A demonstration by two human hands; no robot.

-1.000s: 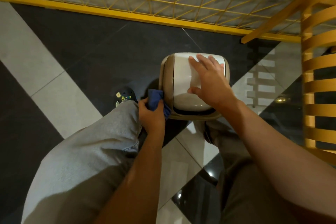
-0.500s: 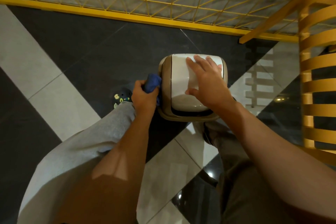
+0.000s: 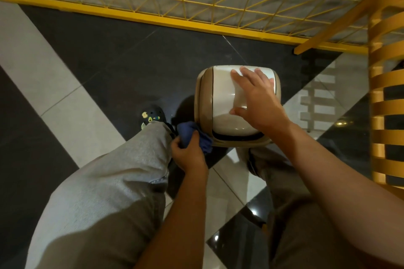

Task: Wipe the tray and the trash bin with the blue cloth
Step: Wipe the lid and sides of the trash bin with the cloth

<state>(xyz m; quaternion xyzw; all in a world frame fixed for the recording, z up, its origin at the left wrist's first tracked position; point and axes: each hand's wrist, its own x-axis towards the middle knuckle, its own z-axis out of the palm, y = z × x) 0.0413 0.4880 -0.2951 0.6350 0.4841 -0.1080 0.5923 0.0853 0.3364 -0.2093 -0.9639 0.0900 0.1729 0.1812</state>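
A: Where is room left round the trash bin (image 3: 220,98)?
B: Floor (image 3: 122,65) is left open behind and leftward (up to the yellow rail (image 3: 153,18)). The near side is closed by both legs (image 3: 131,170); the right is bounded by slatted wood (image 3: 378,102).

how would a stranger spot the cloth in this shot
Find the beige and white trash bin on the dark floor tiles, with the right hand flat on its lid. At the bin's near left corner, the left hand grips the cloth. It is the only blue thing there, crumpled between the bin and a grey trouser leg.
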